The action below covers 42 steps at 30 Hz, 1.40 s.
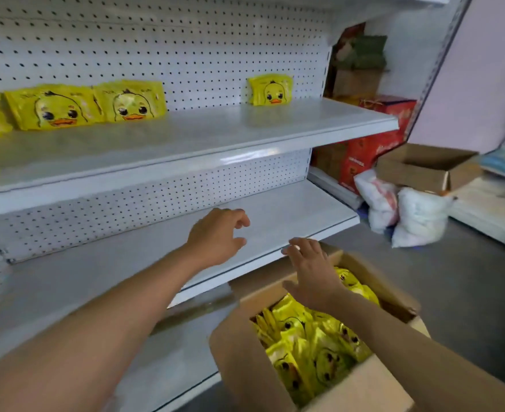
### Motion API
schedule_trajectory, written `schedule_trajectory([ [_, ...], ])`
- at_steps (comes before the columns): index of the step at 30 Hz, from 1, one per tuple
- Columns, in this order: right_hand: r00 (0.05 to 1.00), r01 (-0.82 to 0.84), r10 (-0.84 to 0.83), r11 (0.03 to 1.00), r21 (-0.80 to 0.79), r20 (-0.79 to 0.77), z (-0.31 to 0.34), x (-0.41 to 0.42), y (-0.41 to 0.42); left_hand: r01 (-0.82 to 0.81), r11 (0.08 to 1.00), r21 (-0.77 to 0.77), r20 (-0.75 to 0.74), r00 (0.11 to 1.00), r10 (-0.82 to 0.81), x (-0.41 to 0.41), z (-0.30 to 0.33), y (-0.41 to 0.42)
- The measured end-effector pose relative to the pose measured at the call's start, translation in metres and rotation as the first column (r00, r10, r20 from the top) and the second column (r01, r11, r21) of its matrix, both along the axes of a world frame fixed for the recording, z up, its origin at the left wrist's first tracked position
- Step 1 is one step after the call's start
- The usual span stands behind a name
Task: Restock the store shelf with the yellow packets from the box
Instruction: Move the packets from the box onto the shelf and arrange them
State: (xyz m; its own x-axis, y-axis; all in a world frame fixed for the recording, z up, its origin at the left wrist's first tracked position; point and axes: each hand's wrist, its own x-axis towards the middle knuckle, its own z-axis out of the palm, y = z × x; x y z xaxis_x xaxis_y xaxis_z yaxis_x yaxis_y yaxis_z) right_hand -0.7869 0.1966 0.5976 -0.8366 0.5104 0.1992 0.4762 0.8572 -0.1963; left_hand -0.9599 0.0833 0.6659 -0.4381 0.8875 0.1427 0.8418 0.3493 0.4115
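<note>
head view:
left hand (215,237): empty, fingers loosely curled, hovering over the front of the lower shelf (275,215); touches nothing I can see.
right hand (310,272): empty, fingers spread and relaxed, above the open box (361,388), near its far rim; no packet in it.
yellow packets in box (313,346): heaped loose, duck-face print, standing and leaning at mixed angles, filling the box beside the shelf unit.
packets on shelf: two (52,107) (130,101) leaning on the pegboard at left, one (270,89) alone further right, all on the upper shelf (319,120). More yellow at the far left edge, cropped.
progress: early, I'd judge. Most of the upper shelf bare, lower shelf holds none.
handling: looks like thin glossy film pouches, so probably light, soft, a bit slippery. Crush risk low but contents unknown; don't squeeze hard.
grip: pinch a top seam or flat edge of a packet standing proud in the heap; several at once by clamping the flat faces between both palms should work.
risk: slick film may let a stack fan out and drop; upright packets likely topple without the pegboard behind them.
other: second cardboard box (423,166), white bags (417,218) and red cartons (364,156) on the floor to the right, not part of this.
</note>
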Motion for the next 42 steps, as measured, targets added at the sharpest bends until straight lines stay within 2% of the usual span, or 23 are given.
schedule_trajectory([
  [5,0.969,0.175,-0.158,0.982,-0.072,0.191,-0.037,0.069,0.040,0.066,0.990,-0.122,0.088,0.995,-0.056,0.045,-0.061,0.045],
  [13,0.903,0.370,-0.288,0.898,-0.237,0.318,-0.104,0.116,0.083,0.134,0.919,-0.370,0.216,0.975,-0.055,0.057,-0.161,0.102],
  [17,0.880,0.430,-0.309,0.840,-0.330,0.361,-0.140,0.119,0.098,0.226,0.831,-0.509,0.274,0.957,-0.092,0.052,-0.216,0.122],
  [22,0.853,0.489,-0.320,0.768,-0.413,0.413,-0.184,0.114,0.106,0.300,0.657,-0.692,0.292,0.948,-0.126,0.054,-0.288,0.123],
  [29,0.827,0.534,-0.306,0.690,-0.489,0.472,-0.231,0.110,0.106,0.257,0.535,-0.805,0.202,0.966,-0.160,0.061,-0.348,0.117],
  [34,0.839,0.495,-0.230,0.698,-0.517,0.492,-0.253,0.108,0.117,0.223,0.521,-0.824,0.148,0.972,-0.182,0.062,-0.358,0.126],
  [42,0.862,0.388,-0.062,0.719,-0.576,0.504,-0.291,0.084,0.141,0.289,0.634,-0.717,0.338,0.940,-0.046,0.059,-0.356,0.118],
])
